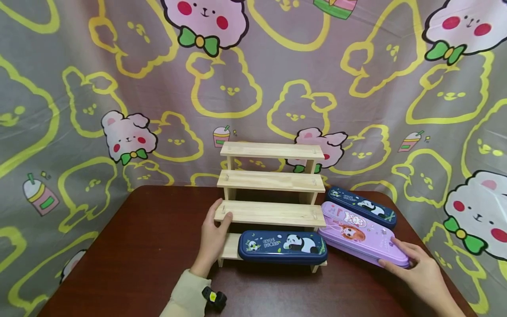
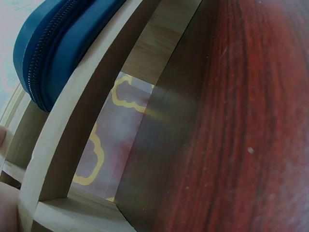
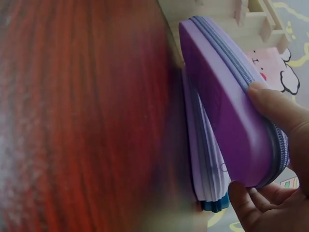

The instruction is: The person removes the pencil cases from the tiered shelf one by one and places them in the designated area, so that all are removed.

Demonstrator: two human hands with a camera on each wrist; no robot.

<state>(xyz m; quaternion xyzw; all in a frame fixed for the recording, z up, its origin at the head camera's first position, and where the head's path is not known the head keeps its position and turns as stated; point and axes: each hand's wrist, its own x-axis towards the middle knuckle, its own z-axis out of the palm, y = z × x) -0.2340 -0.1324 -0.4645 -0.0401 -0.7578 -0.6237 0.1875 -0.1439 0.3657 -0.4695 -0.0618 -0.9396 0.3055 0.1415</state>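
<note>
A wooden tiered display shelf (image 1: 269, 213) stands on the table, and my left hand (image 1: 211, 235) grips the left end of one of its lower boards. The thumb lies at the board's front corner, with the fingers around its side. On the lowest board sits a dark blue pencil case (image 1: 283, 247) with a panda print. My right hand (image 1: 421, 268) holds the right end of a purple pencil case (image 1: 356, 233) with a cartoon girl on its lid. In the right wrist view, its thumb (image 3: 275, 104) lies along the zipper side and the fingers curl under the end.
Behind the purple case lies another dark blue panda pencil case (image 1: 362, 206). Below the held case, a pale lilac layered item (image 3: 207, 159) shows in the right wrist view. The dark red table (image 1: 130, 246) meets a patterned curtain (image 1: 233, 88) at the back.
</note>
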